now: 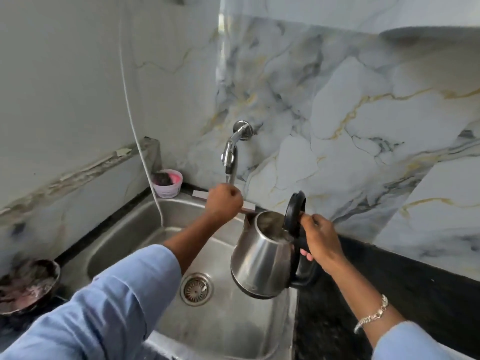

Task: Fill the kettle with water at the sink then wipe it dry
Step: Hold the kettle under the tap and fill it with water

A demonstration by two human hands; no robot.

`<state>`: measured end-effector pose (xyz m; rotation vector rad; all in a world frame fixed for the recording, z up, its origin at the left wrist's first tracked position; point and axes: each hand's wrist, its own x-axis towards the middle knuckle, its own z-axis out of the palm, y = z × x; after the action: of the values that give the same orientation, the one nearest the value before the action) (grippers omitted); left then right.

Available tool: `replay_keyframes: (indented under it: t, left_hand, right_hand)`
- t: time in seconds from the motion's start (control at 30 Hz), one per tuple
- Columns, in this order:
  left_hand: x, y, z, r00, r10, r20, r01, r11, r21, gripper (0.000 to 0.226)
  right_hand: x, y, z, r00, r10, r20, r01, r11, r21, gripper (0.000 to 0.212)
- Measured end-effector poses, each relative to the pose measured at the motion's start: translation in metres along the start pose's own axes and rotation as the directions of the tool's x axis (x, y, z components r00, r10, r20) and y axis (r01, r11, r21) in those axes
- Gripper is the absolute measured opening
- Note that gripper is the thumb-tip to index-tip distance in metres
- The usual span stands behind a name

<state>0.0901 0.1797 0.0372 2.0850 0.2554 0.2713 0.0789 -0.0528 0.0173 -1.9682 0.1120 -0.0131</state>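
The filling step is just being set up: the kettle point(262, 255) is held in the air over the right side of the sink point(124, 245), right of centre in the frame, tilted with its spout toward the wall and its black lid point(294, 211) flipped up, so the mouth stands open. The right hand point(320, 239) is wrapped around the black handle, fingers curled tight on it, thumb up by the lid hinge. The left hand point(224, 203) is closed into a fist at the lower end of the tap point(231, 154), which comes out of the marble wall at mid-frame; it seems to grip the lever or spout there, though what exactly sits inside the fist is hidden. No stream of water shows, so the tap looks not yet running. The next move, as I judge it, calls for opening the tap and bringing the open mouth under the outlet, which now lies up and left of the kettle. Little stands in the way: the basin is bare down to its drain point(196, 289). A pink tub point(167, 184) sits in the back corner, a white cord point(135, 126) hangs down the wall into the basin's left side, and a dark bowl point(28, 284) rests at lower left. No cloth for drying is in sight.
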Motion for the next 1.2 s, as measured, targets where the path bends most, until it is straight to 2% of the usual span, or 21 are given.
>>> replay_keyframes:
  t: [0.07, 0.17, 0.23, 0.33, 0.47, 0.57, 0.7, 0.8, 0.93, 1.07, 1.2]
  left_hand:
    - [0.040, -0.004, -0.021, 0.991, 0.042, -0.125, -0.037, 0.998, 0.046, 0.019]
    - [0.094, -0.008, -0.036, 0.994, 0.060, -0.086, -0.056, 0.997, 0.056, 0.023]
    - [0.124, -0.015, -0.040, 0.997, 0.047, -0.054, -0.046, 0.999, 0.029, 0.027]
    - [0.158, -0.027, -0.045, 0.996, 0.060, -0.061, -0.063, 0.997, -0.052, 0.012]
    - [0.180, -0.042, -0.051, 0.989, 0.084, 0.119, -0.053, 0.968, -0.244, 0.016]
    - [0.197, -0.053, -0.055, 0.940, 0.137, 0.314, -0.015, 0.931, -0.364, 0.012]
    - [0.216, -0.061, -0.058, 0.881, 0.106, 0.462, 0.094, 0.916, -0.390, 0.022]
    - [0.222, -0.058, -0.057, 0.856, 0.119, 0.504, 0.081, 0.931, -0.356, 0.025]
    - [0.218, -0.049, -0.060, 0.892, 0.164, 0.421, -0.061, 0.967, -0.249, 0.017]
    - [0.209, -0.043, -0.052, 0.924, 0.216, 0.315, -0.177, 0.973, -0.149, 0.018]
    - [0.205, -0.044, -0.044, 0.949, 0.248, 0.197, -0.228, 0.966, -0.118, 0.024]
  right_hand:
    - [0.020, -0.012, 0.028, 1.000, 0.024, -0.015, -0.024, 0.999, 0.032, 0.065]
    - [0.048, -0.025, 0.064, 0.998, 0.050, -0.032, -0.048, 0.998, 0.037, 0.068]
    - [0.069, -0.027, 0.087, 0.998, 0.052, -0.038, -0.051, 0.999, 0.020, 0.060]
    - [0.095, -0.023, 0.114, 0.997, 0.063, -0.047, -0.063, 0.998, 0.007, 0.046]
    - [0.122, -0.019, 0.137, 0.994, 0.064, -0.092, -0.065, 0.998, -0.007, 0.045]
    - [0.136, -0.020, 0.145, 0.989, 0.072, -0.127, -0.072, 0.997, 0.009, 0.049]
    - [0.143, -0.027, 0.152, 0.992, 0.053, -0.117, -0.050, 0.998, 0.033, 0.049]
    - [0.145, -0.034, 0.156, 0.992, 0.048, -0.117, -0.043, 0.998, 0.045, 0.043]
    - [0.144, -0.041, 0.159, 0.991, 0.040, -0.129, -0.035, 0.999, 0.038, 0.044]
    - [0.137, -0.042, 0.162, 0.986, 0.053, -0.159, -0.047, 0.998, 0.041, 0.052]
    - [0.135, -0.042, 0.160, 0.972, 0.080, -0.221, -0.072, 0.996, 0.048, 0.057]
